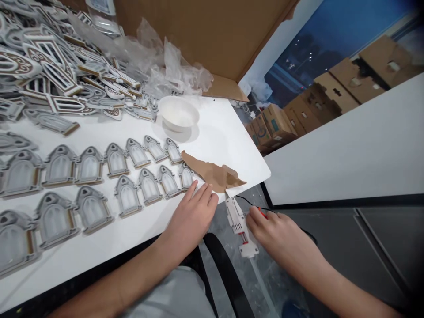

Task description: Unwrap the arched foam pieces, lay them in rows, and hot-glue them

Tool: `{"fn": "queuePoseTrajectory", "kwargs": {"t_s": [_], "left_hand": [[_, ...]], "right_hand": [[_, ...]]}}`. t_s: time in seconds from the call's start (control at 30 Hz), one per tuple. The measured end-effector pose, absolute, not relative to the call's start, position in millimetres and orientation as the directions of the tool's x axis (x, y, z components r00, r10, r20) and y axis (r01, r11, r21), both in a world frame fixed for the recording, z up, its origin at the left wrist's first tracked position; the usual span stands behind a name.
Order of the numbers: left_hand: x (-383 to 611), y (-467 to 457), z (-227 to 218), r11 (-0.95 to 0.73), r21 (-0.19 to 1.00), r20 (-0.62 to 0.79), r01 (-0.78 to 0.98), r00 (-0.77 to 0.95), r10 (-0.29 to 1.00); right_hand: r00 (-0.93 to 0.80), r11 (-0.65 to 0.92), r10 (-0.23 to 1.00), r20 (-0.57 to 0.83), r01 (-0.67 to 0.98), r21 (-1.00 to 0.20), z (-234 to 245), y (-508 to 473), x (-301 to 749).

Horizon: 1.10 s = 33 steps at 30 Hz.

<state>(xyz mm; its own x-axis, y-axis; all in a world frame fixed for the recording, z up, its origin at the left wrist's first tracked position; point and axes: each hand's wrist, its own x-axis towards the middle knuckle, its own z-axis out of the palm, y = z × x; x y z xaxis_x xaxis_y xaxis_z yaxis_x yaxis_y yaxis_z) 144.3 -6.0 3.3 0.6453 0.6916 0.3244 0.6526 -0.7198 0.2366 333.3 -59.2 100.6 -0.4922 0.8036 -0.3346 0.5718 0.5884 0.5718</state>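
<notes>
My right hand [270,227] is wrapped around the handle of a white hot glue gun [236,216], whose red trigger shows by the fingers. A clear glue stick [263,278] sticks out of its rear end. The nozzle tip meets the near edge of a torn brown cardboard scrap [212,172] at the table corner. Flat on the table edge rests my left hand [195,210], fingers stretched out, their tips close to the scrap and to the nearest small arched window piece [186,176]. Nothing shows in its grip.
Grey arched window pieces [127,197] lie in two rows on the white table [228,132]. Behind them stand a white bowl [179,112], a heap of white-and-brown pieces [49,75] and crumpled clear plastic [159,62]. Cardboard boxes [278,123] line the window side.
</notes>
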Motion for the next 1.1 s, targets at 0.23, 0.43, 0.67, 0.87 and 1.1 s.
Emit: {"fn": "queuePoseTrajectory", "kwargs": {"t_s": [0.23, 0.43, 0.67, 0.87, 1.1], "left_hand": [[144, -5, 1, -0.725, 0.239, 0.335, 0.646, 0.646, 0.686], [144, -5, 3, -0.723, 0.235, 0.331, 0.65, 0.645, 0.688], [145, -5, 5, -0.72, 0.218, 0.321, 0.659, 0.649, 0.69], [145, -6, 6, -0.724, 0.195, 0.319, 0.661, 0.656, 0.684], [146, -4, 7, -0.733, 0.181, 0.318, 0.656, 0.666, 0.675]], "right_hand": [[-0.191, 0.153, 0.935, -0.299, 0.978, -0.144, 68, -68, 364], [-0.07, -0.101, 0.944, -0.322, 0.868, -0.487, 44, -73, 365], [0.065, -0.423, 0.879, -0.472, 0.564, -0.709, 23, -78, 371], [-0.01, -0.579, 0.801, -0.599, 0.241, -0.779, 7, -74, 381], [-0.125, -0.659, 0.742, -0.659, 0.048, -0.751, -1, -74, 392]]}}
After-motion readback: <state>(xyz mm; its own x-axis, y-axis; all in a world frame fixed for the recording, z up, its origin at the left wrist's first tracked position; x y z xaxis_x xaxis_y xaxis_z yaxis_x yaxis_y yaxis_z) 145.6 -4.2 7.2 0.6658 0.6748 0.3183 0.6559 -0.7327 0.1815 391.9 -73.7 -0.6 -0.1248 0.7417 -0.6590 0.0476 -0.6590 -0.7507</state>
